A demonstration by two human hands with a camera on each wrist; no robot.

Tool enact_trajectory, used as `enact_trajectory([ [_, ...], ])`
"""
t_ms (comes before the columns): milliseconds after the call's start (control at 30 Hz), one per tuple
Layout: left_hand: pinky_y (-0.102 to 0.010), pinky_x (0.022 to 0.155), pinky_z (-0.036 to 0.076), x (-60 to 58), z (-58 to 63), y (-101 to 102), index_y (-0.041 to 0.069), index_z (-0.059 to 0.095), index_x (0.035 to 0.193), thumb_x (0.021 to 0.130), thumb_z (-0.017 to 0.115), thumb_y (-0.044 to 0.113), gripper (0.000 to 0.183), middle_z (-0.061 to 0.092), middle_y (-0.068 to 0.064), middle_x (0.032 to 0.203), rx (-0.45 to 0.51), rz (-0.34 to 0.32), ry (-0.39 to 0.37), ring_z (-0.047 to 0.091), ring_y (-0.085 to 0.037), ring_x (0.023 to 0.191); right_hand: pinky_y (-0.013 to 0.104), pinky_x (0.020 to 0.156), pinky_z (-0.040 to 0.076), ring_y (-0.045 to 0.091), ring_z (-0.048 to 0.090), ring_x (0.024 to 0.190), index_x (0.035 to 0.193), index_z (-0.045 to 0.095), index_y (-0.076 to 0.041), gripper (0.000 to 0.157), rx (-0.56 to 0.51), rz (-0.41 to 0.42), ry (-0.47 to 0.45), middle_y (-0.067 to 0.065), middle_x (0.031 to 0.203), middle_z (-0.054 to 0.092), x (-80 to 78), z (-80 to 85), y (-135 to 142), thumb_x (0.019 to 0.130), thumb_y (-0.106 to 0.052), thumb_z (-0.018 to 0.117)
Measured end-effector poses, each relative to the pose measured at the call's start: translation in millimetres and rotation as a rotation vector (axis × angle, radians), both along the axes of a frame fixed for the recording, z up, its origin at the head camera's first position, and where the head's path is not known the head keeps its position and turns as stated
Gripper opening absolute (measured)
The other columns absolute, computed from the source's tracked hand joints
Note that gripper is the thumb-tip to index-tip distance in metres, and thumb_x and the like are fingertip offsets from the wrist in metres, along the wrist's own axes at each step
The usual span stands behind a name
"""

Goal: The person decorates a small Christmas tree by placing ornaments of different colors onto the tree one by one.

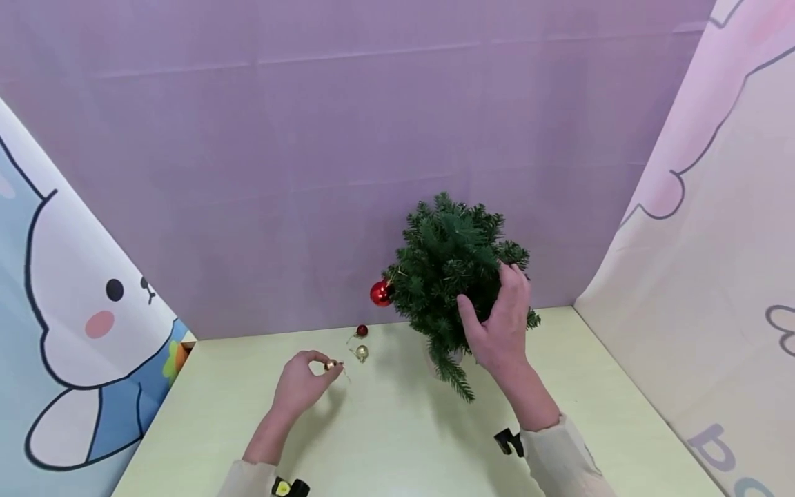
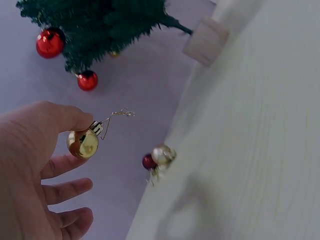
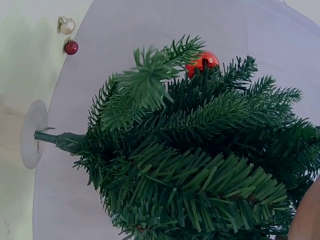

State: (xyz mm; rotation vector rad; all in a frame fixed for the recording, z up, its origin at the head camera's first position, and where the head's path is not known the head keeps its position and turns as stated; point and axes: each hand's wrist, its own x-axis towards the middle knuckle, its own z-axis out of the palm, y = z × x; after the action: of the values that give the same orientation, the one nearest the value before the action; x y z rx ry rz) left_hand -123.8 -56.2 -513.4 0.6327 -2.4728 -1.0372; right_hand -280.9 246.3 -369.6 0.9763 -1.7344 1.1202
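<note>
Gold bauble [image 1: 331,364], glossy, could slip from my pinching left hand [image 1: 301,384], seven o'clock; my spread right hand [image 1: 502,328], four o'clock, could push the Christmas tree [image 1: 450,266] over.

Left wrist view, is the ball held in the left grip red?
No, the ball in the left grip is shiny gold, unlike the red balls on the tree.
</note>
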Motion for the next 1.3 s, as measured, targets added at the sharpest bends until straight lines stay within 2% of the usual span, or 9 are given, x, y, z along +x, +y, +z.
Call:
enact_trajectory([
  [67, -0.044, 0.085, 0.046, 0.4, 2.7, 4, 0.016, 0.070, 0.096, 0.082, 0.076, 0.046, 0.034, 0.063, -0.008, 0.116, 0.002, -0.002, 0.016, 0.059, -0.026, 0.101, 0.059, 0.108, 0.019, 0.045, 0.028, 0.135, 0.140, 0.035, 0.001, 0.064, -0.002, 0.003, -0.005, 0.021, 0.136, 0.042, 0.2, -1.7, 0, 0.098, -0.043, 0.051],
  [233, -0.049, 0.094, 0.044, 1.8, 9.9, 15, 0.015, 0.069, 0.095, 0.081, 0.077, 0.045, 0.034, 0.063, -0.007, 0.115, 0.037, -0.010, 0.050, 0.055, -0.029, 0.115, 0.058, 0.110, 0.017, 0.048, 0.029, 0.133, 0.137, 0.037, 0.005, 0.051, -0.013, 0.016, 0.010, 0.025, 0.134, 0.043, 1.6, -5.4, 1, 0.101, -0.030, 0.044],
  [400, -0.048, 0.095, 0.043, 1.8, 17.0, 24, 0.016, 0.068, 0.094, 0.081, 0.077, 0.043, 0.031, 0.063, -0.006, 0.113, 0.055, -0.022, 0.091, 0.055, -0.029, 0.115, 0.057, 0.110, 0.017, 0.049, 0.031, 0.132, 0.136, 0.038, 0.007, 0.046, -0.015, 0.014, 0.037, 0.026, 0.132, 0.045, 3.5, -5.1, 1, 0.096, -0.015, 0.045],
  [633, -0.045, 0.093, 0.044, -1.2, 31.2, 34, 0.015, 0.068, 0.094, 0.082, 0.077, 0.040, 0.029, 0.063, -0.004, 0.109, 0.060, -0.040, 0.145, 0.057, -0.026, 0.111, 0.056, 0.110, 0.017, 0.048, 0.029, 0.133, 0.139, 0.038, 0.003, 0.052, -0.025, 0.006, 0.008, 0.023, 0.136, 0.045, 6.2, -3.9, 1, 0.098, -0.027, 0.047],
  [867, -0.045, 0.089, 0.046, -5.6, 40.5, 43, 0.016, 0.069, 0.096, 0.081, 0.078, 0.041, 0.030, 0.062, -0.001, 0.110, 0.096, -0.053, 0.157, 0.056, -0.021, 0.108, 0.057, 0.109, 0.017, 0.046, 0.027, 0.134, 0.141, 0.038, 0.001, 0.056, -0.033, -0.028, -0.017, 0.020, 0.139, 0.044, 10.0, -5.5, 1, 0.097, -0.032, 0.049],
  [1067, -0.045, 0.084, 0.048, -10.1, 48.5, 53, 0.018, 0.068, 0.096, 0.081, 0.078, 0.043, 0.031, 0.061, 0.001, 0.111, 0.133, -0.066, 0.183, 0.056, -0.019, 0.103, 0.059, 0.108, 0.019, 0.044, 0.035, 0.129, 0.130, 0.045, 0.010, 0.055, -0.101, -0.055, 0.115, 0.025, 0.129, 0.050, 19.3, -3.3, -2, 0.093, -0.029, 0.055],
  [1167, -0.043, 0.084, 0.047, -12.5, 51.5, 57, 0.019, 0.068, 0.095, 0.081, 0.078, 0.043, 0.030, 0.061, 0.002, 0.111, 0.141, -0.077, 0.196, 0.057, -0.017, 0.099, 0.059, 0.106, 0.024, 0.044, 0.041, 0.124, 0.123, 0.050, 0.011, 0.050, -0.137, -0.034, 0.195, 0.027, 0.124, 0.053, 27.9, -2.7, -6, 0.091, -0.027, 0.057],
  [1300, -0.043, 0.085, 0.048, -15.3, 55.3, 60, 0.019, 0.068, 0.096, 0.081, 0.077, 0.044, 0.031, 0.062, 0.001, 0.115, 0.147, -0.088, 0.209, 0.057, -0.016, 0.102, 0.058, 0.102, 0.031, 0.048, 0.047, 0.115, 0.115, 0.054, 0.011, 0.044, -0.153, 0.016, 0.289, 0.029, 0.117, 0.056, 39.5, -3.2, -13, 0.091, -0.026, 0.058],
])
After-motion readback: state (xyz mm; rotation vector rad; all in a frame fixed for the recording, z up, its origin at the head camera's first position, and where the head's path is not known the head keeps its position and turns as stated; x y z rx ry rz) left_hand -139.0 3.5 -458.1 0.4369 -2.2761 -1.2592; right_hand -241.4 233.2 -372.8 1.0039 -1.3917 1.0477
